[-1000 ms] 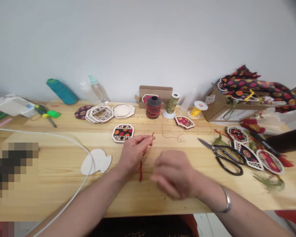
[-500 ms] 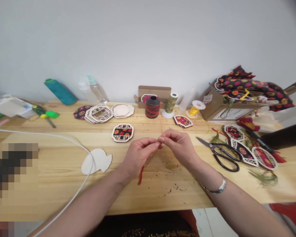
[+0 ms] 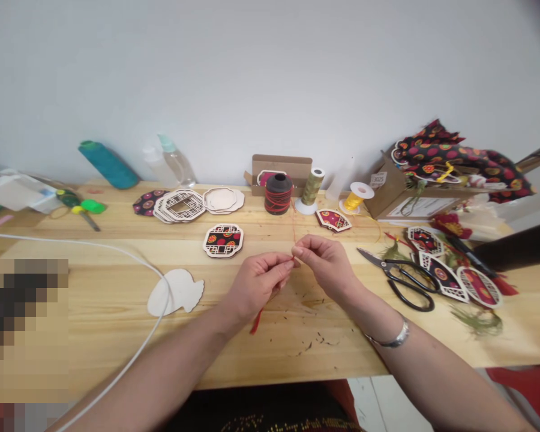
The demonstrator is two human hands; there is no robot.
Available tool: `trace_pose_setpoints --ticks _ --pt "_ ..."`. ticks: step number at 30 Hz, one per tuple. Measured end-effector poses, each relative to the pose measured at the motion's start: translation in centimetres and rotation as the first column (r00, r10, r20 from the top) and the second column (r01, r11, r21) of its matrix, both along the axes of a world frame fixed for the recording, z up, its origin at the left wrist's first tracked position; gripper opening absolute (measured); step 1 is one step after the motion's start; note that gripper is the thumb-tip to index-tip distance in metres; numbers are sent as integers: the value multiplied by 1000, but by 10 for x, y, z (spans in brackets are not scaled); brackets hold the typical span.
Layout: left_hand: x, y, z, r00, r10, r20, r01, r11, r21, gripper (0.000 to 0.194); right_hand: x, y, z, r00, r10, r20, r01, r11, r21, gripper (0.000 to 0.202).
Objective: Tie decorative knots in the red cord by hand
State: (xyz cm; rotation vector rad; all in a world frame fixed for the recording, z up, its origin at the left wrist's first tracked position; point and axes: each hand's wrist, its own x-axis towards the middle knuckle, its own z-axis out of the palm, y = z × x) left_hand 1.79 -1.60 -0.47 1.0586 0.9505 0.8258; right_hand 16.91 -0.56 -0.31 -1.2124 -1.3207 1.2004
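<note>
Thumb and forefinger of my left hand (image 3: 261,281) pinch a red cord (image 3: 257,321), whose loose end hangs below the palm. My right hand (image 3: 327,264) is closed in a pinch on the same cord, and the fingertips of both hands nearly meet over the table. A small red bit shows between them; whether it is a knot I cannot tell. From the hands a thin red strand runs back toward the spool of red cord (image 3: 278,195). Up and left of my hands lies a framed patterned piece (image 3: 224,241).
Black-handled scissors (image 3: 409,279) lie at right beside several framed fabric pieces (image 3: 479,287). At the back stand a green thread cone (image 3: 312,191), a yellow spool (image 3: 354,198) and a cardboard box (image 3: 400,192). A white cable (image 3: 135,255) crosses the left side over a pale wooden cutout (image 3: 180,292).
My fingertips have drawn slightly apart, and a bit of red cord now shows between them. The hanging cord end has shifted a little upward and left.
</note>
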Motion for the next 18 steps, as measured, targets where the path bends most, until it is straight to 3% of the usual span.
trace_pose_setpoints --ticks 8,13,16,18 --pt "1 -2 -2 991 -57 -125 66 996 68 23 11 8 1 991 -134 23 133 989 61 29" --pt "1 -7 -1 971 -163 -177 184 977 109 23 22 17 0 979 -203 -26 204 972 118 28" --pt "0 -12 3 925 -275 -260 339 908 246 24 28 20 0 971 -213 -111 230 958 173 27" --pt "-1 -15 8 865 -387 -319 491 785 378 23 30 21 2 967 -180 -182 215 956 197 24"
